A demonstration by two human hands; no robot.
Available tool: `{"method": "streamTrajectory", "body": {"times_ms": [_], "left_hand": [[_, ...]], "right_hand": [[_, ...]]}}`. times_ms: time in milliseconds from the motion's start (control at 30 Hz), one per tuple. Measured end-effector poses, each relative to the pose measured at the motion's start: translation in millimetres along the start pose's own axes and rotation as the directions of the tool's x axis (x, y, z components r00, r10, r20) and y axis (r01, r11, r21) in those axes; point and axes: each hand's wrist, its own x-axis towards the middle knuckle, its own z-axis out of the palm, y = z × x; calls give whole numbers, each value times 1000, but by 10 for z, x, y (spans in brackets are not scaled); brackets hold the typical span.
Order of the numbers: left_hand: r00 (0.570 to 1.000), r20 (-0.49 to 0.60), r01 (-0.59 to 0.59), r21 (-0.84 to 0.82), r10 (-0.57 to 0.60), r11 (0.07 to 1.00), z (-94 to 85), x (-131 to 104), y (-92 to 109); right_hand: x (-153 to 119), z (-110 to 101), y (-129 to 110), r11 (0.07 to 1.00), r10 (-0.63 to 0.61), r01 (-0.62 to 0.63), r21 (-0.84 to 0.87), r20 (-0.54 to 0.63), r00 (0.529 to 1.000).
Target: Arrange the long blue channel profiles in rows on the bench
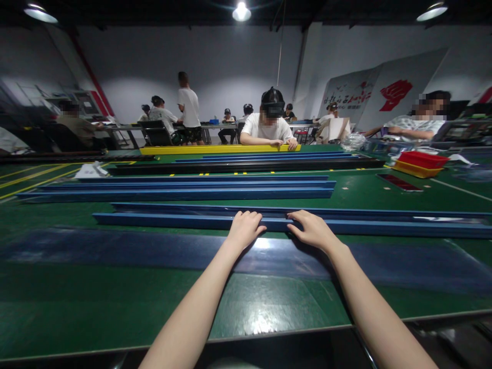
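Both hands, left (246, 229) and right (311, 228), rest in a loose grip on the near blue channel (184, 221), which runs crosswise beneath them on the green counter (115, 302), apparently steadying it, clear film (269, 256) just nearer.

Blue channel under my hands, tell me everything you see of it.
The blue channel is long and straight, apparently plastic or metal, with two raised walls beside an open trough. It lies crosswise on the green table, its right end out of view. A whitish patch shows inside, toward the right. The left hand and right hand touch it.
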Motion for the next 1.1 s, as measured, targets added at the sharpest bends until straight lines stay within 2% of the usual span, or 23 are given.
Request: {"method": "streamTrajectory", "body": {"times_ms": [400, 1100], "left_hand": [[1000, -20, -22, -91, 20, 996, 33, 15, -23], [999, 32, -14, -74, 16, 997, 0, 16, -4]], "right_hand": [[3, -7, -15, 1000, -1, 1, -5, 3, 1000], [6, -16, -30, 1000, 18, -19, 19, 18, 1000]]}}
